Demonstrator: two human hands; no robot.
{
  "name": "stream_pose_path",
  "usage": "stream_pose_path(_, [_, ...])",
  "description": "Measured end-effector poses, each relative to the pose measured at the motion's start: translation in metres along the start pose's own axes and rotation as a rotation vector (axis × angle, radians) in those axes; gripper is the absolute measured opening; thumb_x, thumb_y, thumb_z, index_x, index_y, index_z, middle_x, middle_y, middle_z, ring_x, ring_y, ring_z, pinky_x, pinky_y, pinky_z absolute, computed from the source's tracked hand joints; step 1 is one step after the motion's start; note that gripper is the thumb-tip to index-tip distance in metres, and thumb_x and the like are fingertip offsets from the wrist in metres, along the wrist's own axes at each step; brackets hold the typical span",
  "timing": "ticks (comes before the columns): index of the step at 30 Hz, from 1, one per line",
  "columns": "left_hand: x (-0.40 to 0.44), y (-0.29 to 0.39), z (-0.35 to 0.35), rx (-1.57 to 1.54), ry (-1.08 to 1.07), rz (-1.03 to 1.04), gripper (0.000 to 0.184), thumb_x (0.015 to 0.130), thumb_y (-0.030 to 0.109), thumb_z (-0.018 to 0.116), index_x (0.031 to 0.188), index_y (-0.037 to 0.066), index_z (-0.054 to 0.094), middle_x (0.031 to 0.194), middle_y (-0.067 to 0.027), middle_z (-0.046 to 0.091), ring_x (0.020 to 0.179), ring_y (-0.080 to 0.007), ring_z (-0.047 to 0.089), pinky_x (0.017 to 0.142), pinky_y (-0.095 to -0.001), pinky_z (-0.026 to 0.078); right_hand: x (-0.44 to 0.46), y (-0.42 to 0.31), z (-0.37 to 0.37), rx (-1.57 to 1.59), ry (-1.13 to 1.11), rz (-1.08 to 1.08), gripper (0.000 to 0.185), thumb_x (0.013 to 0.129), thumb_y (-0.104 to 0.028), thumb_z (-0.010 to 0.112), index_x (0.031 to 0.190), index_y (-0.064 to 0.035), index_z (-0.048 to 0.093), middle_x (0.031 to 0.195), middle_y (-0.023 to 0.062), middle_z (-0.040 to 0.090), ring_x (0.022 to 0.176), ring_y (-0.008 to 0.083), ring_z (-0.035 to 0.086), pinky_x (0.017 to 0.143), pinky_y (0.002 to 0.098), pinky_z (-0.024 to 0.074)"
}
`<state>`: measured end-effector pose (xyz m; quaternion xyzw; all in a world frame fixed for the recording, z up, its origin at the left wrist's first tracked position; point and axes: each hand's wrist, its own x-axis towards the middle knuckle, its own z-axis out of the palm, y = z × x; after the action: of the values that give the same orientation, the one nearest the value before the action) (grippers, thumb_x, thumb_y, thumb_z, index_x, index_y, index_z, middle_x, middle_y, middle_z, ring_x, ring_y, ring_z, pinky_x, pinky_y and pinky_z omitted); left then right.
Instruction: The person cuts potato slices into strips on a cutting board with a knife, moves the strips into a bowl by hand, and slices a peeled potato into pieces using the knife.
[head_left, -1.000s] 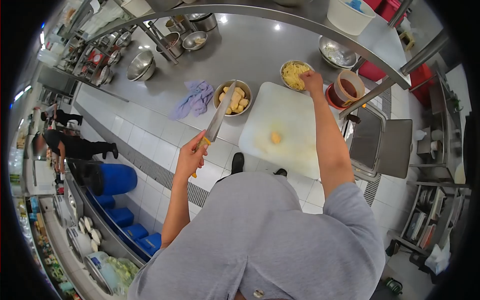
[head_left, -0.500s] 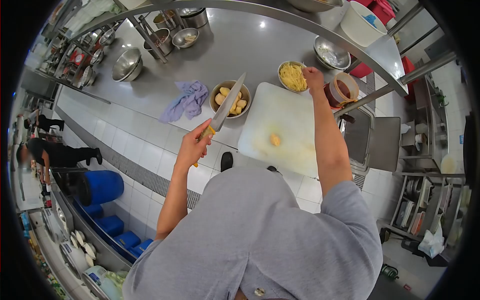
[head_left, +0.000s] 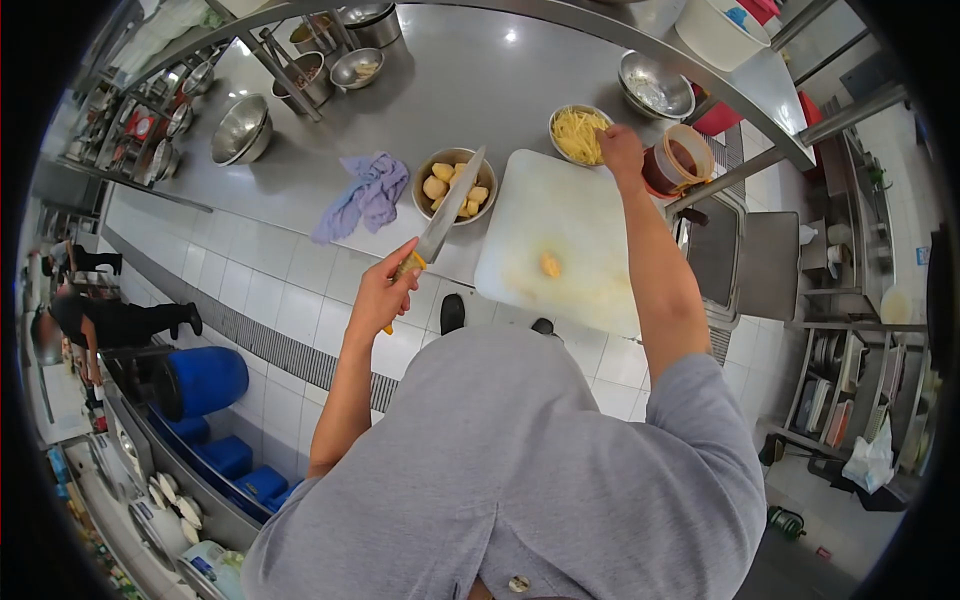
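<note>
My left hand [head_left: 384,292] is wrapped round the yellow handle of a large knife [head_left: 437,226], whose blade points up across a metal bowl of peeled potato pieces [head_left: 438,187]. At the right edge of a bowl of thin yellow strips [head_left: 577,132] is my right hand [head_left: 622,154], its fingers bent together; whatever they hold is too small to make out. A white cutting board [head_left: 540,205] lies between the two bowls and my body, with one small yellow piece [head_left: 550,264] on it.
Left of the potato bowl lies a purple cloth [head_left: 365,195]. A tub of red-brown sauce [head_left: 680,160] stands right of my right hand, below a metal bowl [head_left: 656,86]. A metal shelf rail [head_left: 600,38] crosses above the counter. A person in black [head_left: 120,320] stands far left.
The view has shifted a little. Both hands keep nearly the same places, the left with the knife over the potato bowl, the right beside the strips.
</note>
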<state>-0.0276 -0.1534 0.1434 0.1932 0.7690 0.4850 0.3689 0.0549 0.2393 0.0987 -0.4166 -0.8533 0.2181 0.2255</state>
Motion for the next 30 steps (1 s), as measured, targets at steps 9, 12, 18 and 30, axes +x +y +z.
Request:
stream_pose_path(9, [0.004,-0.034,0.012,0.103,-0.040,0.055,0.057,0.108,0.014,0.074,0.163,0.015,0.062,0.089,-0.0043,0.070,0.064,-0.0119,0.062,0.060,-0.0318,0.053,-0.134,0.013,0.022,0.027,-0.349,-0.208,0.050,0.095,-0.030,0.084,0.142,-0.0168,0.074,0.132,0.0196,0.065,0.126,0.0413,0.068,0.104,0.0532,0.0589])
stream_pose_path(12, [0.005,-0.049,0.027,0.224,-0.087,0.139,0.057,0.107,0.012,0.072,0.162,0.013,0.057,0.089,-0.0084,0.070,0.068,-0.0183,0.066,0.064,-0.0357,0.056,-0.203,0.020,0.022,0.097,-0.490,-0.094,0.045,0.095,-0.025,0.083,0.138,-0.0147,0.074,0.129,0.0187,0.066,0.119,0.0405,0.070,0.100,0.0520,0.0598])
stream_pose_path(18, [0.007,-0.059,0.048,0.712,-0.231,0.225,0.072,0.109,0.019,0.068,0.176,0.029,0.042,0.108,-0.0233,0.076,0.099,-0.0455,0.075,0.085,-0.0555,0.059,-0.233,0.034,0.038,0.304,-0.295,0.031,0.039,0.094,-0.012,0.079,0.133,-0.0085,0.074,0.115,0.0155,0.068,0.097,0.0352,0.073,0.089,0.0462,0.0617])
stream_pose_path(30, [0.014,-0.058,0.054,0.890,-0.333,0.318,0.074,0.111,0.018,0.068,0.177,0.036,0.043,0.092,-0.0223,0.070,0.089,-0.0457,0.073,0.084,-0.0572,0.059,-0.245,0.036,0.054,0.438,-0.136,0.017,0.038,0.097,-0.014,0.087,0.131,-0.0071,0.074,0.113,0.0120,0.069,0.101,0.0286,0.072,0.087,0.0411,0.0607])
